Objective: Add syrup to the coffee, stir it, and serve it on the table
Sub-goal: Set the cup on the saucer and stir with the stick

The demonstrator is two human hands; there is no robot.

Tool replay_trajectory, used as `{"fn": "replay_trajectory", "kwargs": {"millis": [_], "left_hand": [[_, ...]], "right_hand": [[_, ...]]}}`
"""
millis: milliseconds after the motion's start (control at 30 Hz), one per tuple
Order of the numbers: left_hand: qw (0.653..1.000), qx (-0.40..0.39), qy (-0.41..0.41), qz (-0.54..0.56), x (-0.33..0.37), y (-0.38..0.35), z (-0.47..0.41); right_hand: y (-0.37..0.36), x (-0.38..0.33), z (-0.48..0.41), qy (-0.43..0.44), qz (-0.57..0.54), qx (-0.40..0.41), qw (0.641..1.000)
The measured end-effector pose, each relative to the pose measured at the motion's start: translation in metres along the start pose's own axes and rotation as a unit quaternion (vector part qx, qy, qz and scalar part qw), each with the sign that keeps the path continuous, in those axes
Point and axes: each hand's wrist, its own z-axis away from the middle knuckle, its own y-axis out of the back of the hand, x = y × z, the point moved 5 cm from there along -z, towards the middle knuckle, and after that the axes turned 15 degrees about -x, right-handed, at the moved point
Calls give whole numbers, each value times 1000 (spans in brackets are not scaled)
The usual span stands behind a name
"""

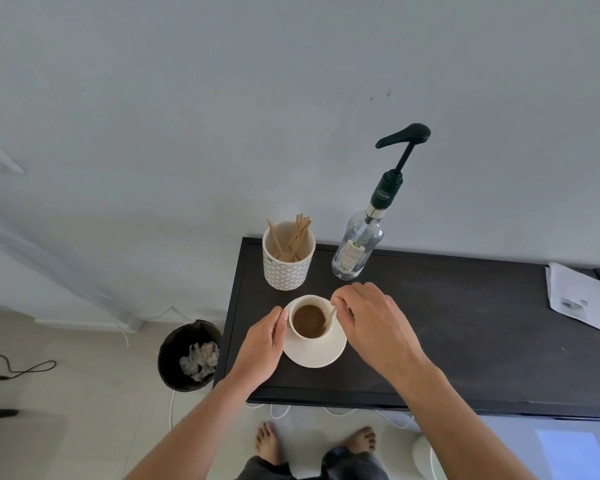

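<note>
A cream cup of brown coffee (310,321) stands on a cream saucer (321,355) near the left end of the black table (465,323). My left hand (262,344) grips the cup's left side. My right hand (368,323) pinches a pale wooden stir stick (331,315) whose lower end dips into the coffee at the cup's right rim. Behind the cup stands a clear syrup bottle (357,251) with a dark green pump, its spout pointing left.
A patterned white holder (288,261) with several wooden stir sticks stands at the table's back left corner. Printed paper (584,299) lies at the table's right end. A black bin (189,356) with crumpled tissue sits on the floor left of the table. Cables run along the floor.
</note>
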Motion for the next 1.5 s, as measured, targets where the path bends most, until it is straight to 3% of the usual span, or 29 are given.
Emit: {"fn": "replay_trajectory", "kwargs": {"millis": [167, 367, 567, 767, 967, 1133, 1233, 1367, 1500], "left_hand": [[1000, 0, 2, -7, 3, 1, 1], [1000, 0, 4, -7, 6, 0, 5], [1000, -3, 4, -17, 8, 0, 5], [1000, 2, -3, -22, 9, -1, 7], [1000, -3, 0, -14, 2, -5, 6], [1000, 1, 9, -11, -1, -4, 7], [1000, 2, 13, -15, 4, -3, 9], [1000, -3, 15, -12, 7, -3, 11], [1000, -4, 19, -19, 8, -3, 11]], "right_hand": [[-8, 1, -5, 15, -133, -9, 991], [-11, 37, -3, -80, -138, 9, 987], [-20, 30, 1, -48, -227, -12, 973], [-16, 39, 2, -81, -149, 16, 985], [-20, 32, 1, -39, -238, -27, 970], [-12, 44, 3, -53, -153, 25, 987], [-11, 41, 5, -47, -116, 14, 992], [-23, 22, 5, 1, -153, -23, 988], [-21, 25, 2, 0, -145, 2, 989]]}}
